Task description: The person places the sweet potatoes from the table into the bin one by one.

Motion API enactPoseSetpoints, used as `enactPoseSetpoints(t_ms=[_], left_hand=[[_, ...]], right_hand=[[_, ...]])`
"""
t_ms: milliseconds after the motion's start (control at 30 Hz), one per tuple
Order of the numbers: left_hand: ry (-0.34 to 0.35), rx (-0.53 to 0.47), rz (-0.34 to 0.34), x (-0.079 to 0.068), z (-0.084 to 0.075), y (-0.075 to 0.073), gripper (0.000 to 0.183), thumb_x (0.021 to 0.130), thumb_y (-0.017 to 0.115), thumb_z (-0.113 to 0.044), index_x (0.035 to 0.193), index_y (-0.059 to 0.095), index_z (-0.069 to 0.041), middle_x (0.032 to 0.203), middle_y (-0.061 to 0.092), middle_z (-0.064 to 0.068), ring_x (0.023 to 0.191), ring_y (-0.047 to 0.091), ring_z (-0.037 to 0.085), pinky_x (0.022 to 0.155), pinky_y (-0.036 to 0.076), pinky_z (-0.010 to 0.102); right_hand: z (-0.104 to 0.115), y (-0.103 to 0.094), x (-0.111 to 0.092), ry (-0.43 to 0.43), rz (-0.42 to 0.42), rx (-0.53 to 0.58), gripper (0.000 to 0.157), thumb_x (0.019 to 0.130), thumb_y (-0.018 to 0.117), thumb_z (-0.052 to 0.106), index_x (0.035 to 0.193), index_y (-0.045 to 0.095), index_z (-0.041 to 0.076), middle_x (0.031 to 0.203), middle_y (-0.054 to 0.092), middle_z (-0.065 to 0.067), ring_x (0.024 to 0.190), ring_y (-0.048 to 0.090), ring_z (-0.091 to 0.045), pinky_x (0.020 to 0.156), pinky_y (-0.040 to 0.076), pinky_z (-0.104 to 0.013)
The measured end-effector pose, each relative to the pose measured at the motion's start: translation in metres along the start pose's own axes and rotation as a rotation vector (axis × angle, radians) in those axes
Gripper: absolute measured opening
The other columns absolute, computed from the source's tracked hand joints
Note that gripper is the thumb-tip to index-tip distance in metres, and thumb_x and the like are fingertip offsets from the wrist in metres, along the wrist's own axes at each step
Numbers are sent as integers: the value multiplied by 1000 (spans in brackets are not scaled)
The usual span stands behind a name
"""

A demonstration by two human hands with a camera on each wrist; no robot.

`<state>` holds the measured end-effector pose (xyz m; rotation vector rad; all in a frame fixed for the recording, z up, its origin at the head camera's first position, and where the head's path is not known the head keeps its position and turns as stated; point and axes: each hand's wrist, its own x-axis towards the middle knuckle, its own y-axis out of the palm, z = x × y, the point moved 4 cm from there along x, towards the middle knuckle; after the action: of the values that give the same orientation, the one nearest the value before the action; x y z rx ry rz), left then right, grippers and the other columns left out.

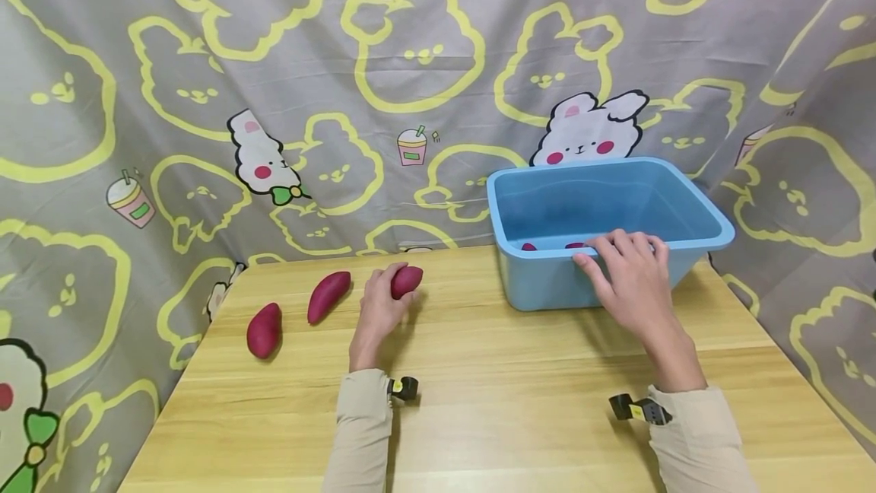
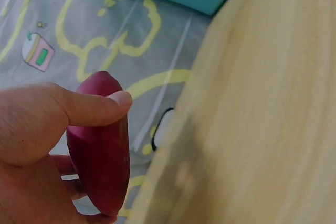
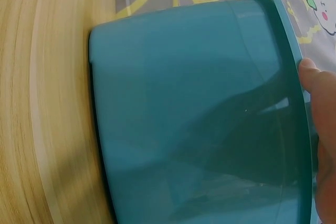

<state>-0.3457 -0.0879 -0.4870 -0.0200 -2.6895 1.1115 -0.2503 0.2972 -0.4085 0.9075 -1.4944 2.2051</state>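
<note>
My left hand (image 1: 380, 309) grips a purple sweet potato (image 1: 407, 281). Its thumb lies across the near face of the sweet potato (image 2: 102, 150) in the left wrist view, with the other fingers behind it. Two more purple sweet potatoes, a curved one (image 1: 329, 297) and a plumper one (image 1: 264, 331), lie on the table to the left of this hand. At the right, my right hand (image 1: 633, 280) holds the front rim of a blue plastic tub (image 1: 547, 280), its fingers bent over the edge. Inside the tub, parts of reddish-purple pieces (image 1: 575, 245) show above the front rim.
The wooden table (image 1: 493, 402) runs up to a grey patterned curtain (image 1: 438, 196) at the back and sides. The tub stands close to the curtain at the back right. A small black camera (image 1: 405, 389) sits on the left wrist, another (image 1: 639, 409) on the right.
</note>
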Motion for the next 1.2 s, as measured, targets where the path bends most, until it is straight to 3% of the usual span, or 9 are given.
enactPoseSetpoints(t_ms=[200, 733, 1200], left_hand=[[27, -36, -36, -1, -5, -9, 59, 87, 83, -13, 142, 60, -17, 121, 59, 21, 111, 55, 39, 89, 50, 58], [67, -86, -48, -4, -21, -26, 59, 88, 83, -15, 142, 59, -12, 123, 58, 22, 109, 59, 38, 92, 51, 53], [143, -137, -85, -5, -34, -43, 59, 91, 81, -18, 144, 57, -10, 132, 58, 22, 112, 59, 37, 91, 52, 53]], right_hand=[[1, 0, 0, 1, 0, -1, 27, 100, 67, 34, 110, 70, 9, 105, 63, -16, 107, 49, -40, 104, 24, -65], [1, 0, -1, 1, 1, -1, 29, 100, 65, 35, 110, 70, 8, 105, 63, -16, 107, 49, -41, 104, 24, -66], [2, -1, 0, 3, -7, 7, 25, 100, 67, 33, 109, 70, 9, 104, 63, -15, 105, 50, -40, 104, 24, -65]])
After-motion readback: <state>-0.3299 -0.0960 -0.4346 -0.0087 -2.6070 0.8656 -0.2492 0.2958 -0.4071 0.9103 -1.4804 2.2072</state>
